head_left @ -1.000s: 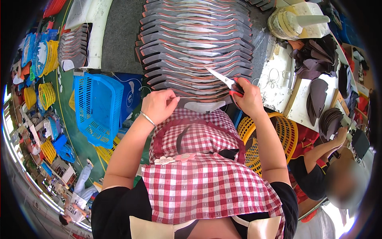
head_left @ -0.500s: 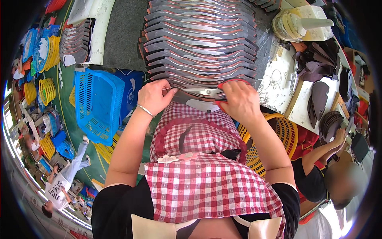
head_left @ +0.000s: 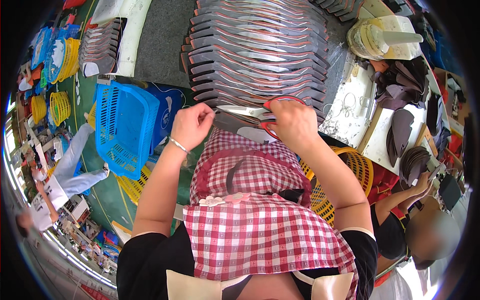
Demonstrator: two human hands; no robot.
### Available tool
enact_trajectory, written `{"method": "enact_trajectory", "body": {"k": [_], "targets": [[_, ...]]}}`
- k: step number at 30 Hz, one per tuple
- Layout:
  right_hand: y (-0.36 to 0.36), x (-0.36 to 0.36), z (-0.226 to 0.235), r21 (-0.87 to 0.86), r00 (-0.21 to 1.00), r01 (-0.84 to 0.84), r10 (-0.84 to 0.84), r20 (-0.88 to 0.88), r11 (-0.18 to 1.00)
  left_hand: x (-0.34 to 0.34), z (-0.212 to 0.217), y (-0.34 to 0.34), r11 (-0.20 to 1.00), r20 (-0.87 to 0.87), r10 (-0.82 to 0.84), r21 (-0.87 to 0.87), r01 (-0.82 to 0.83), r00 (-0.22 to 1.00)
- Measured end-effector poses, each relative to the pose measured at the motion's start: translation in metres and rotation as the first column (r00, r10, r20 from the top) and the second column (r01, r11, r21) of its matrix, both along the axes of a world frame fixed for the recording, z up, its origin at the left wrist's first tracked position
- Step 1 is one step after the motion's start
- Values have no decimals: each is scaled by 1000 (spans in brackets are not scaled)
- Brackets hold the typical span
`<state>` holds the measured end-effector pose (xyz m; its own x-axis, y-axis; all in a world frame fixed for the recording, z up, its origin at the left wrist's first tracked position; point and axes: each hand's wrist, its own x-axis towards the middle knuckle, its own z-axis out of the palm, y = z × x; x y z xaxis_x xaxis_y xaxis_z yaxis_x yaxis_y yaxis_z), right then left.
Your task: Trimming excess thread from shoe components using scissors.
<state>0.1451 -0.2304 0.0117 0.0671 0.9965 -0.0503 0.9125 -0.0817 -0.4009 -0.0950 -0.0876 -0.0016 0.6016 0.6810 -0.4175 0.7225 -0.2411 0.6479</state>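
The right hand is closed around the red handles of a pair of scissors, its wrist turned so the blades lie crosswise and point toward the person's left. The handle loops stand apart, and the blades look parted too, which suggests a grip meant for working rather than carrying. Just beyond the blade tips is the left hand, fingers curled in with thumb and forefinger close together. From where I stand I cannot tell whether anything thin is pinched there; held so near the tips, it seems placed to steady or guide.

Both hands are at the near end of a long row of grey pieces, which runs away from the person down the dark tabletop. The pieces overlap like shingles, probably so that every pale, orange-trimmed edge lies exposed and within reach. The nearest one, with a white patch, lies at the table's near edge, right above the checked apron.

A blue basket is at the person's left and a yellow basket at the right, both near enough, I'd judge, to be handy without crowding the forearms.
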Motion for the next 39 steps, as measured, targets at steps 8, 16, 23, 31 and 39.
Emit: {"method": "enact_trajectory", "body": {"k": [8,16,23,31,39], "targets": [[-48,-9,-23,-402,188,198,-437,-880,894,50,8,-75,918,320,-30,-367,153,947],[-80,36,-35,-406,582,445,-602,-547,798,17,1,-41,961,49,-190,-196,196,981],[-72,35,-43,-292,738,458,-542,-402,840,16,-1,-31,967,-52,-253,-2,253,966],[-74,34,-58,-78,913,387,-394,-109,919,14,-15,-19,902,-121,-259,324,285,958],[-52,25,-14,63,960,278,-276,-49,958,15,-23,-6,873,-299,-171,396,285,939]]}}
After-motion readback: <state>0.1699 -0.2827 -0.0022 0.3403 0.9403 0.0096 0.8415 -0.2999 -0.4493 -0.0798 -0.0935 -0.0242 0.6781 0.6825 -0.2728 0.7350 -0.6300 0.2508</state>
